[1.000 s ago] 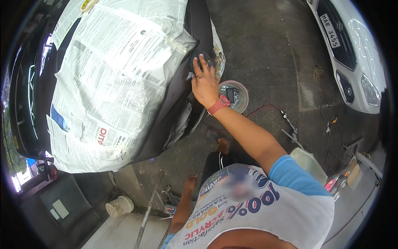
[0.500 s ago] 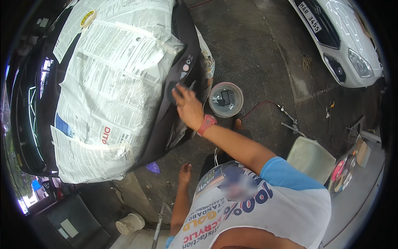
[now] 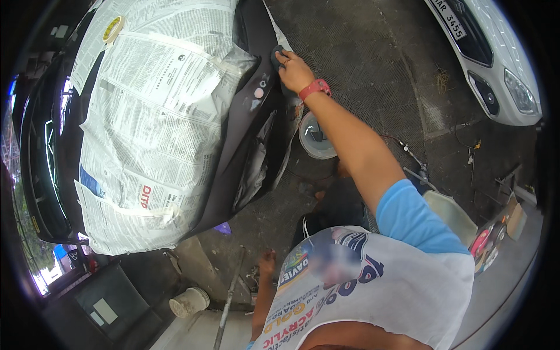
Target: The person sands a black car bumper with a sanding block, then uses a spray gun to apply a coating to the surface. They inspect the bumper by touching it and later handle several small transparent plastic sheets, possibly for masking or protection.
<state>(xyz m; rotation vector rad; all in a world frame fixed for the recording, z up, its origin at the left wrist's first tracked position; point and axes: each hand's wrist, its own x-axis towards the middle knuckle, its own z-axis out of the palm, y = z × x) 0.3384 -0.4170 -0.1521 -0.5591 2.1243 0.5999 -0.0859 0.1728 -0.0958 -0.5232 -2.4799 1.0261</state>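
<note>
A dark grey sanding pad (image 3: pixel 276 58) lies under the fingers of my right hand (image 3: pixel 296 72), pressed to the upper right edge of a dark grey car bumper (image 3: pixel 224 157). My right arm is stretched out, with a red watch on the wrist. Several small pale and pinkish spots (image 3: pixel 259 93) mark the bumper just below that hand. Newspaper sheets (image 3: pixel 151 116), taped together, cover the body panel beside the bumper. Low by my side hangs my left hand (image 3: pixel 267 261), its fingers loosely apart and nothing visible in them.
A bucket of water (image 3: pixel 319 137) with a dark piece inside stands beside the bumper. A tape roll (image 3: pixel 113 29) rests on the newspaper. A white car (image 3: pixel 501 52) is parked at far right. A hose with a metal fitting (image 3: pixel 414 154), a pale stool (image 3: pixel 449 216) and a dirty white pail (image 3: pixel 189 302) are around me.
My right hand has slid the pad away from me along the bumper, up and to the right, past the pale spots. My body has leaned forward; my left hand still hangs low.
</note>
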